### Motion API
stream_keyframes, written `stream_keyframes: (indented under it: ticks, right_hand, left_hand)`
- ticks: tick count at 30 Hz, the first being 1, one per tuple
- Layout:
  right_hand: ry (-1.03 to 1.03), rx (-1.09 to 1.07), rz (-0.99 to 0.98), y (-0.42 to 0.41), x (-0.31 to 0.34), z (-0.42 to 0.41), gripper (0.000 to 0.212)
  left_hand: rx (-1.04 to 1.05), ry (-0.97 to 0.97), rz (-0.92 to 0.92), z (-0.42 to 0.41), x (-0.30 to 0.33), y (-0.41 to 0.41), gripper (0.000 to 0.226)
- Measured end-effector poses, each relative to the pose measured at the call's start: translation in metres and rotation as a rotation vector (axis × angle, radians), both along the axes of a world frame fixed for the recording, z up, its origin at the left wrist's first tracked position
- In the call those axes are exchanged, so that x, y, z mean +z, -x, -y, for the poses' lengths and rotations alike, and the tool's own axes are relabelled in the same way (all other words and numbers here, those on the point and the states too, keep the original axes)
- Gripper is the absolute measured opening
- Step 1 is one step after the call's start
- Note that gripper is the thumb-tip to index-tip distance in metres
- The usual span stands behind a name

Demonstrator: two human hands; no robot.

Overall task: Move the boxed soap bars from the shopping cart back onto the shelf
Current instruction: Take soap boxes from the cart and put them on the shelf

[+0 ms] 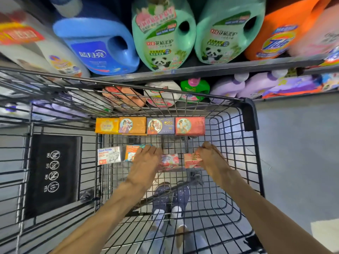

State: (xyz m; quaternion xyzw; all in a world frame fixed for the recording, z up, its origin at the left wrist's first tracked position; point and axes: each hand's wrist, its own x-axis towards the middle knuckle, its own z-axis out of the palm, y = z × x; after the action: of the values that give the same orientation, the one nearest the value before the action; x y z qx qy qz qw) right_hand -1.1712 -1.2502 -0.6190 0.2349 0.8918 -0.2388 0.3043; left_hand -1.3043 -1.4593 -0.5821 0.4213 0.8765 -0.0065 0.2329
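Observation:
Inside the black wire shopping cart (249, 114) lie several boxed soap bars. The far row holds a yellow box (107, 125), an orange box (133, 125), a purple box (160, 126) and a red box (190, 125). Nearer lie a white Goat Soap box (109, 155) and an orange Goat Soap box (131, 153). My left hand (146, 158) reaches down over a pink soap box (169, 161), fingers curled at its left end. My right hand (209, 154) grips a second pink soap box (190, 160) from its right side.
Shelves ahead carry big detergent jugs: blue (97, 44), two green (163, 37), orange (275, 33). A lower shelf (201, 74) holds smaller bottles and refill pouches. The cart's folded child seat panel (53, 173) is at left. Grey floor lies to the right.

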Motion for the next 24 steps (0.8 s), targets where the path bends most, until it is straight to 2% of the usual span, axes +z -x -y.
stream_keyframes:
  ticks: [2, 3, 8, 12, 16, 19, 21, 24]
  right_hand:
    - [-0.144, 0.103, -0.066, 0.005, 0.024, 0.002, 0.035]
    - [-0.146, 0.114, -0.086, 0.006, 0.037, 0.002, 0.037]
    - [0.147, -0.272, -0.215, 0.001, 0.146, -0.005, 0.027]
    - [-0.002, -0.305, -0.362, -0.027, 0.252, -0.027, 0.025]
    - [-0.178, -0.308, -0.381, -0.064, 0.370, -0.053, 0.032]
    - [-0.267, -0.417, -0.500, -0.113, 0.437, -0.072, 0.037]
    - [-0.307, -0.513, -0.510, -0.151, 0.478, -0.085, 0.037]
    - [-0.371, -0.585, -0.556, -0.211, 0.532, -0.108, 0.044]
  left_hand:
    - [0.007, -0.044, 0.000, 0.003, 0.020, 0.006, 0.044]
    - [0.011, -0.064, 0.006, 0.003, 0.034, 0.009, 0.045]
    - [-0.030, -0.163, -0.007, -0.008, 0.126, 0.020, 0.041]
    - [-0.120, -0.273, 0.005, -0.033, 0.218, 0.026, 0.039]
    - [-0.187, -0.483, 0.085, -0.077, 0.316, 0.013, 0.028]
    - [-0.371, -0.541, -0.038, -0.120, 0.381, -0.010, 0.032]
    - [-0.439, -0.596, -0.003, -0.151, 0.418, -0.028, 0.033]
    - [-0.463, -0.657, 0.226, -0.204, 0.467, -0.068, 0.024]
